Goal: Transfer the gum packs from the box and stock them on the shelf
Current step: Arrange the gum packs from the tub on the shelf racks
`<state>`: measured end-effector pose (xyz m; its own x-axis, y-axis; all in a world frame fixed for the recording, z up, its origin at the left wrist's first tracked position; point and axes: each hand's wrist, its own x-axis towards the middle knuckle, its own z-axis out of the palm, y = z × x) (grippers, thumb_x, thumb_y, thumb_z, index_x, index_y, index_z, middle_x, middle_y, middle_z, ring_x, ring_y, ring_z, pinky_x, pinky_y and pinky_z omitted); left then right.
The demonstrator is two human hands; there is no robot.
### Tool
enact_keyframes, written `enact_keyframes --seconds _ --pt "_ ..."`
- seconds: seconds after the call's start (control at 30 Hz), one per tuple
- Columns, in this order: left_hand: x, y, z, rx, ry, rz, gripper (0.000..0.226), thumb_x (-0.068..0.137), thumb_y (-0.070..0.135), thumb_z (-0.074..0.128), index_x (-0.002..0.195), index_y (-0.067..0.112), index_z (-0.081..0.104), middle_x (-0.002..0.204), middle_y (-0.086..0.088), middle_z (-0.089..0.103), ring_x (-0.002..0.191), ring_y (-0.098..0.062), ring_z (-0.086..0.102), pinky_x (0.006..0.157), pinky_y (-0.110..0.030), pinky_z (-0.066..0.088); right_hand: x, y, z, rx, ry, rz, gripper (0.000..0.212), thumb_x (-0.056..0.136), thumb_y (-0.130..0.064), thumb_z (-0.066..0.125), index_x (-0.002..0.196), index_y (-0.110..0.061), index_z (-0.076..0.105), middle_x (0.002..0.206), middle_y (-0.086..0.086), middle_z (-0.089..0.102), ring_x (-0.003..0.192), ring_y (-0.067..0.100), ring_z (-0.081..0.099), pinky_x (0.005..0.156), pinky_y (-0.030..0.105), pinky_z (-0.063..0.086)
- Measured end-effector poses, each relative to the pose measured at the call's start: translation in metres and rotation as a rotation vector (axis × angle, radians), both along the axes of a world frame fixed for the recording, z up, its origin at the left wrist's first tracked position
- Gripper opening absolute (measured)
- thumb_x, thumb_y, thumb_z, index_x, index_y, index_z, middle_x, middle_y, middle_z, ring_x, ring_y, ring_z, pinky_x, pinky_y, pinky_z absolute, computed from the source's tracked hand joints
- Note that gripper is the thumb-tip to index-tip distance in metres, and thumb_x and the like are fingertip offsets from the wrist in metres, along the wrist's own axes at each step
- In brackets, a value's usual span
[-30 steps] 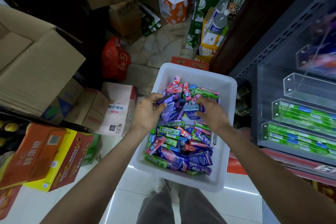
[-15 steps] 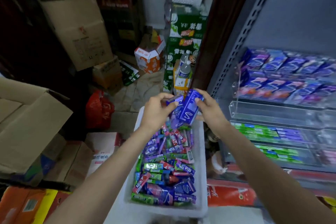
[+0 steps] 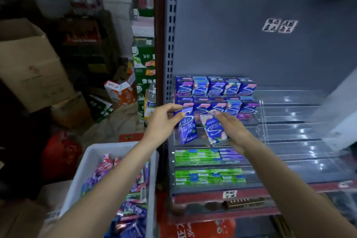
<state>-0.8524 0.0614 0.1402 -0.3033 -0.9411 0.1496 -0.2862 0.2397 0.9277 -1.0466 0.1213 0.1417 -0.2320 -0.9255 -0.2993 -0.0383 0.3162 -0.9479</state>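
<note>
— Cardboard boxes [image 3: 32,67] crowd the upper left of the frame. And lower left?

— A white box [image 3: 96,158] of loose gum packs. At centre, the left hand [image 3: 162,121] pinches a blue gum pack [image 3: 187,127]; the right hand [image 3: 231,131] curls its fingers round a second pack [image 3: 215,129], before the shelf [image 3: 289,114].

— How might they handle?

— Probably light, stiff cartons; best held by the long edges.

bare acrylic tiers [image 3: 293,114] right, apparently open, gum rows [image 3: 216,88] left

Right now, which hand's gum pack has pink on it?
The right hand holds the pink-and-blue pack; the left hand's blue pack has none.
</note>
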Motion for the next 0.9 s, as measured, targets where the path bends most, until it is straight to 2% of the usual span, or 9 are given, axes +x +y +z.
enact_keyframes --seconds 0.07,0.13,0.23,0.33,0.4,0.57,0.67,0.77,0.9 --pt "-0.018 0.003 0.0 0.052 0.047 0.026 0.014 0.088 0.013 0.065 0.097 0.024 0.066 0.097 0.007 0.064 0.095 -0.018 0.064 0.084 -0.042 0.055 -0.028 0.004 0.006 0.088 -0.125 0.073 0.037 0.094 -0.012 0.053 0.129 -0.007 0.043 0.104 0.016 0.068 0.074 0.026 0.069 0.062 0.035 0.056" --pt "-0.032 0.007 0.001 0.069 0.066 0.054 0.02 0.089 0.009 0.063 0.095 0.028 0.064 0.094 0.013 0.062 0.099 -0.021 0.063 0.086 -0.052 0.052 -0.047 0.005 0.011 0.057 -0.158 0.153 0.047 0.088 0.005 0.051 0.131 -0.011 0.042 0.096 0.014 0.069 0.074 0.027 0.07 0.061 0.035 0.058" --pt "-0.042 0.012 0.002 0.077 0.072 0.134 0.024 0.09 0.006 0.06 0.112 0.013 0.063 0.095 0.009 0.061 0.102 -0.023 0.062 0.087 -0.051 0.052 -0.059 0.004 0.015 -0.019 -0.071 0.186 0.056 0.084 0.013 0.053 0.127 -0.022 0.045 0.099 0.017 0.067 0.067 0.022 0.069 0.061 0.032 0.059" --pt "-0.038 0.013 0.0 0.08 0.1 0.216 0.026 0.091 0.005 0.056 0.113 0.017 0.061 0.102 -0.001 0.065 0.102 -0.025 0.064 0.083 -0.053 0.054 -0.062 -0.006 0.011 -0.103 0.092 0.109 0.044 0.081 0.013 0.062 0.117 -0.004 0.047 0.093 0.02 0.056 0.059 0.014 0.063 0.052 0.022 0.056" --pt "-0.03 0.015 0.002 0.066 0.105 0.253 0.029 0.092 0.007 0.054 0.116 0.022 0.058 0.105 -0.001 0.067 0.095 -0.022 0.066 0.077 -0.052 0.056 -0.058 -0.013 0.009 -0.149 0.185 0.113 0.035 0.079 0.01 0.066 0.105 -0.005 0.047 0.087 0.014 0.048 0.066 0.014 0.057 0.053 0.018 0.055" --pt "-0.007 0.015 0.012 0.056 0.059 0.277 0.028 0.095 0.01 0.052 0.122 0.017 0.058 0.11 -0.002 0.065 0.103 -0.019 0.064 0.081 -0.049 0.056 -0.035 -0.029 0.005 -0.223 0.235 0.207 0.028 0.082 0.006 0.065 0.085 -0.02 0.052 0.096 0.015 0.06 0.076 0.017 0.06 0.062 0.024 0.058" --pt "0.003 0.013 0.015 0.048 0.032 0.288 0.028 0.096 0.01 0.051 0.123 0.016 0.057 0.111 -0.001 0.063 0.103 -0.017 0.063 0.079 -0.048 0.057 -0.021 -0.036 -0.001 -0.29 0.483 0.228 0.02 0.082 -0.004 0.069 0.096 -0.013 0.058 0.095 0.011 0.066 0.082 0.023 0.062 0.075 0.039 0.054" --pt "0.011 0.011 0.016 0.031 0.009 0.299 0.031 0.095 0.008 0.052 0.124 0.015 0.057 0.111 0.002 0.063 0.104 -0.013 0.061 0.085 -0.042 0.055 -0.005 -0.042 -0.005 -0.296 0.816 0.283 0.034 0.084 -0.017 0.069 0.117 -0.013 0.06 0.102 0.006 0.068 0.081 0.022 0.06 0.071 0.03 0.044" --pt "0.023 0.011 0.013 0.043 -0.006 0.312 0.027 0.095 0.01 0.053 0.121 0.016 0.056 0.108 0.002 0.062 0.105 -0.013 0.06 0.078 -0.036 0.057 0.017 -0.047 -0.014 -0.272 1.055 0.354 0.038 0.089 -0.025 0.063 0.125 -0.019 0.055 0.102 0.005 0.069 0.091 0.023 0.064 0.073 0.034 0.049"
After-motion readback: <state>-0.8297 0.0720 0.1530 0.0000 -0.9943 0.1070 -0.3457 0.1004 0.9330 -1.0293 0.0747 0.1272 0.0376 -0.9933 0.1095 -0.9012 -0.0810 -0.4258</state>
